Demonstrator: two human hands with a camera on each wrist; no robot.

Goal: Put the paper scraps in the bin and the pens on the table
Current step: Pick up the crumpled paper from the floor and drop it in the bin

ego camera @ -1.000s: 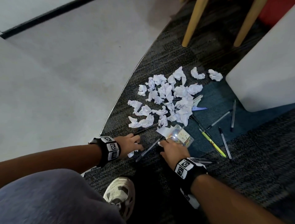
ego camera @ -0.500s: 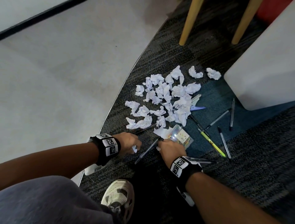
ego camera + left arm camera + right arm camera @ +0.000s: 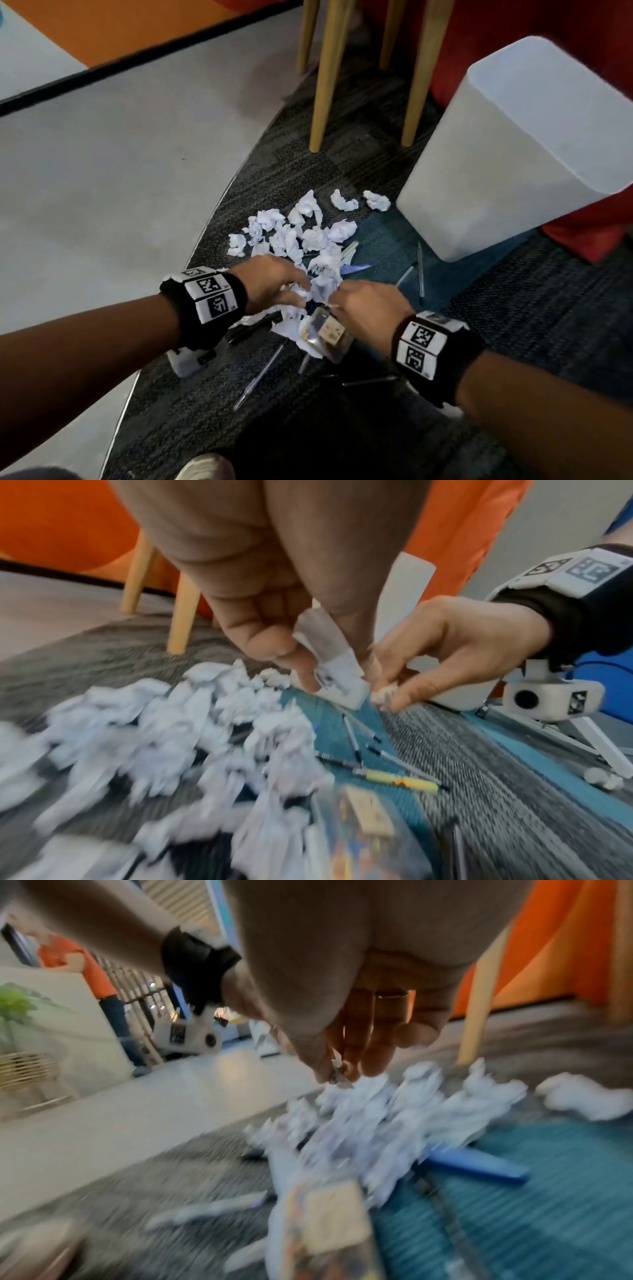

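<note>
A heap of crumpled white paper scraps (image 3: 301, 236) lies on the dark carpet, with several pens (image 3: 420, 270) scattered around it. My left hand (image 3: 301, 291) is over the near edge of the heap and pinches a folded paper scrap (image 3: 329, 656) between thumb and fingers. Just to its right, my right hand (image 3: 337, 295) pinches a small crumpled scrap (image 3: 383, 696) with curled fingers (image 3: 373, 1061). The white bin (image 3: 513, 154) stands at the right, behind the heap. A yellow pen (image 3: 400, 780) and a blue pen (image 3: 476, 1164) lie beside the scraps.
A clear plastic packet (image 3: 325, 337) lies just under my hands, with a clear pen (image 3: 260, 377) in front of it. Wooden chair legs (image 3: 325, 85) stand behind the heap. My shoe (image 3: 205, 466) is at the bottom edge. Pale smooth floor lies to the left.
Both hands have moved forward from the pens and the packet onto the heap. The right hand now pinches a scrap. The view has tilted up and shows the whole bin.
</note>
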